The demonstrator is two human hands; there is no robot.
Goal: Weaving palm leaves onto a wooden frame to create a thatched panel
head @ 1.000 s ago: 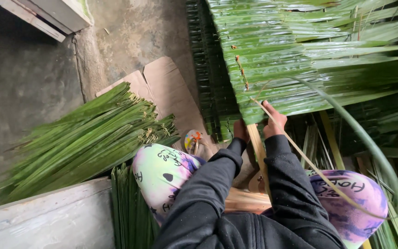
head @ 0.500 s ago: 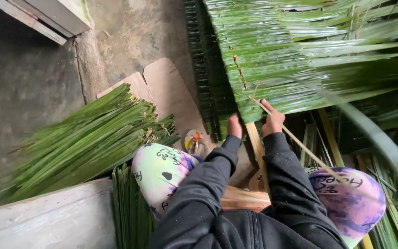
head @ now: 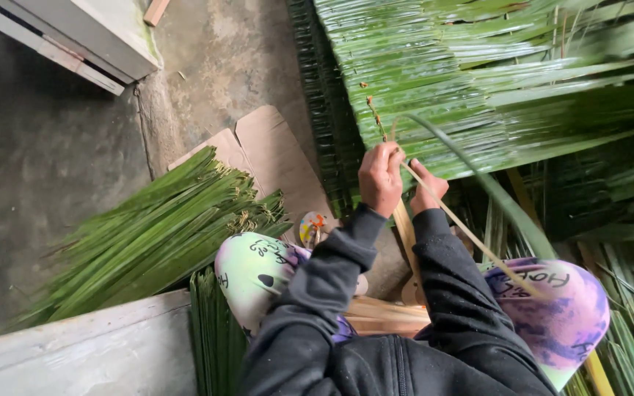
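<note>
Two hands (head: 381, 178) (head: 425, 192), one cardboard sheet (head: 273, 150), two leaf bundles (head: 155, 235) (head: 214, 337)

black hooded sleeves (head: 346, 257) — tie-dye scribbled trousers (head: 251, 271)

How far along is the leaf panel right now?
Done: a wide stretch of folded green leaves already lies on the panel. In hand: left hand and right hand work a pale strip at its near edge. Left: a loose leaf pile waits.

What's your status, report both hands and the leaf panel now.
Left hand closed on panel edge. Right hand pinching thin strip at wooden slat. Leaf panel half-stitched. Loose green frond arcs across right side.
</note>
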